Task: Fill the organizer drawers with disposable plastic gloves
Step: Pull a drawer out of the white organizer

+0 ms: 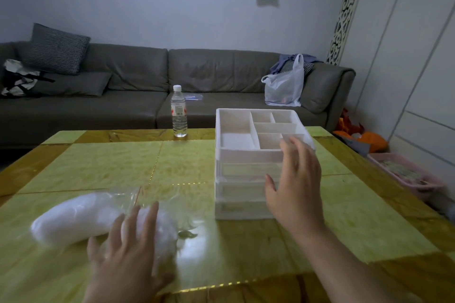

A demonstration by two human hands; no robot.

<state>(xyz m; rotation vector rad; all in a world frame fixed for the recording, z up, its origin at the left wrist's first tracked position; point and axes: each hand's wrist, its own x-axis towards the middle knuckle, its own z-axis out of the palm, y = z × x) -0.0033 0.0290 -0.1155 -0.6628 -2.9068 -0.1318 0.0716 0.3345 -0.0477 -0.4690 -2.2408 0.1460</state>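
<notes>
A white organizer (242,155) stands on the yellow table (98,165), right of centre, with a divided tray on top and three shut drawers below. My right hand (295,187) is in front of its right front corner, fingers spread and straight; I cannot tell whether it touches. A clear bag of white plastic gloves (81,216) lies on the table at the lower left. My left hand (128,248) rests flat on the bag's right end, fingers straight.
A water bottle (179,112) stands at the table's far edge. Behind it runs a grey sofa (138,86) with a plastic bag (285,86) and cushions. A pink basket (406,174) sits on the floor to the right.
</notes>
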